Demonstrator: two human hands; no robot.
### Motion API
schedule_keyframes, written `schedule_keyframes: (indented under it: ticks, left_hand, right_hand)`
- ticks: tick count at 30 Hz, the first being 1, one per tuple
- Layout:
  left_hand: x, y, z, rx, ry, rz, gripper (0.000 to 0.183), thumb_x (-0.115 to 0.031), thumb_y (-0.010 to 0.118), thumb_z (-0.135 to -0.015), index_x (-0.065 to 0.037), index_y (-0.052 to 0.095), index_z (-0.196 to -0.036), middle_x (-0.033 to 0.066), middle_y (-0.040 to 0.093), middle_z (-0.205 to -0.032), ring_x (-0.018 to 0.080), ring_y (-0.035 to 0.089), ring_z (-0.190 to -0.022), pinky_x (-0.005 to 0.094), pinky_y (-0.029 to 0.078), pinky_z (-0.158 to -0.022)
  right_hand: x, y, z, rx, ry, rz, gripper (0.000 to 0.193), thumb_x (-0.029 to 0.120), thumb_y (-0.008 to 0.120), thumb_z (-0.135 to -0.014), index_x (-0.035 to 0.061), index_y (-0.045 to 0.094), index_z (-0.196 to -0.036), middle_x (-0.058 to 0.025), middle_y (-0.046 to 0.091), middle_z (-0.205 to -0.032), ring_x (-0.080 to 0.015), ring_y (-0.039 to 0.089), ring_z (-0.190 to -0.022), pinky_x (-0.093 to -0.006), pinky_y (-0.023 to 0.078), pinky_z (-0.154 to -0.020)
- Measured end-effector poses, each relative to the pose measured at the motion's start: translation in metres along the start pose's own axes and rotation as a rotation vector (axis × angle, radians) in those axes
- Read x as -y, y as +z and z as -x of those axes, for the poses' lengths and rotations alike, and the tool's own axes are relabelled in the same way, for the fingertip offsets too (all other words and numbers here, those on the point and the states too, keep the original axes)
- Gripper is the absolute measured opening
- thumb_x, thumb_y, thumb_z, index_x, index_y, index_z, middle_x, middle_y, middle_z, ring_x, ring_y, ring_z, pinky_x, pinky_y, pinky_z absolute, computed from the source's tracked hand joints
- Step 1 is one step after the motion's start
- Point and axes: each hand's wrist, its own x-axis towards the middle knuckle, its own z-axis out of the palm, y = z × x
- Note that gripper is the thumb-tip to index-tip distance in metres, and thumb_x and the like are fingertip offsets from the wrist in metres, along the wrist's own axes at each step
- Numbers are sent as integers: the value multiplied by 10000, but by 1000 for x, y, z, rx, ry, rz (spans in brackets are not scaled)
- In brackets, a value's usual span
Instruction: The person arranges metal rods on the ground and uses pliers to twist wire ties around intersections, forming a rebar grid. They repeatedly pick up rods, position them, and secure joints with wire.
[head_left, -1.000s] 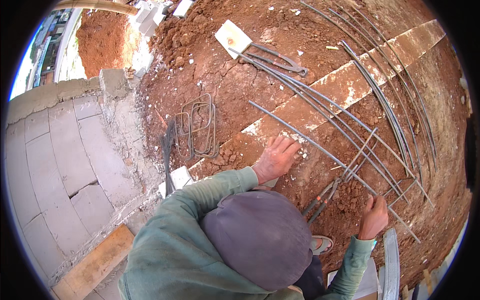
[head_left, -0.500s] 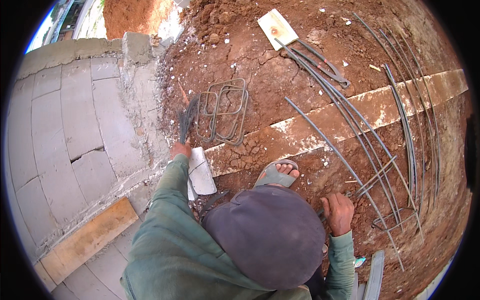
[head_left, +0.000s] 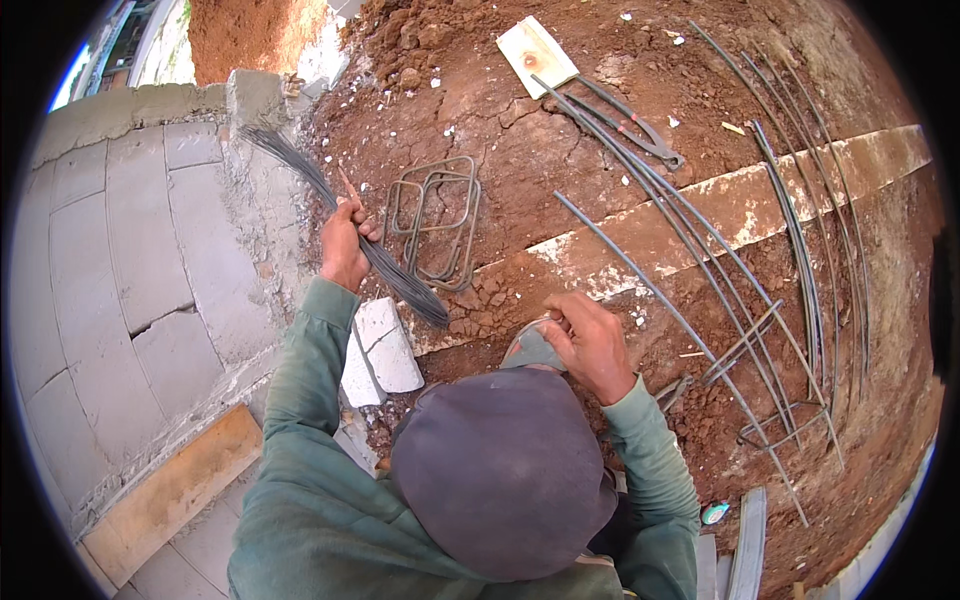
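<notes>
We find the left hand (head_left: 347, 245) closed around the middle of a bundle of thin dark wire (head_left: 408, 287). The bundle slants across the palm, its upper end toward the grey block wall (head_left: 150, 230) and its lower end near two white blocks (head_left: 393, 355). We note the right hand (head_left: 592, 345) with fingers bent in toward the thumb, over a sandalled foot (head_left: 533, 349); we cannot tell whether it pinches anything.

Just beside the wire, we record several bent metal rings (head_left: 476, 195) lying overlapped on red soil. Close to the right wrist lies a partly hidden hand tool (head_left: 673, 392). Farther right, long metal rods (head_left: 650, 286) lie slanted, with square metal frames around them at their lower part. Beyond, we observe long-handled cutters (head_left: 660, 150) near a pale piece of wood (head_left: 535, 55). A brown plank (head_left: 170, 490) rests at lower left.
</notes>
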Motion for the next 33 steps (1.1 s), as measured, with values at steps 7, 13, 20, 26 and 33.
schedule_keyframes:
  ticks: [7, 13, 20, 26, 33]
  left_hand:
    - [52, 87, 40, 101, -105, 193, 259, -313, 434, -1062, -79, 476, -960, -6, 436, -736, 109, 408, -577, 284, 385, -519]
    - [78, 44, 45, -79, -205, 8, 297, -349, 428, -1061, -106, 459, -894, -9, 416, -714, 119, 396, -566, 304, 371, -503]
    - [86, -18, 20, -247, -224, 16, 332, -383, 416, -1054, -115, 452, -860, 6, 408, -696, 160, 424, -572, 332, 397, -511]
    - [116, -72, -24, -432, -197, -237, 406, -421, 478, -1026, -28, 513, -927, 55, 447, -738, 214, 447, -592, 421, 429, -542]
    - [106, 2, 37, -243, 497, -1284, 532, -353, 552, -994, 71, 505, -1312, 245, 584, -1262, 368, 586, -1146, 471, 477, -949]
  right_hand:
    - [-2, 37, -14, -33, -70, -178, 195, 95, 754, -793, 0, 687, -950, -127, 664, -901, -288, 662, -808, -385, 528, -706]
    - [-16, 47, -1, 71, 135, -432, 110, 95, 695, -886, -12, 674, -902, -75, 656, -859, -180, 643, -760, -343, 508, -670]
    - [-12, 43, -4, 292, 337, -951, 238, 141, 570, -951, 12, 581, -752, -34, 554, -745, -117, 502, -665, -273, 426, -630]
    - [-12, -91, 24, -175, 181, -960, 360, 237, 536, -940, 91, 407, -637, -8, 415, -614, -87, 325, -546, -271, 258, -497]
    - [36, -216, 75, -464, -213, -949, 358, 289, 551, -994, 130, 394, -714, -7, 433, -681, -96, 384, -558, -244, 345, -515]
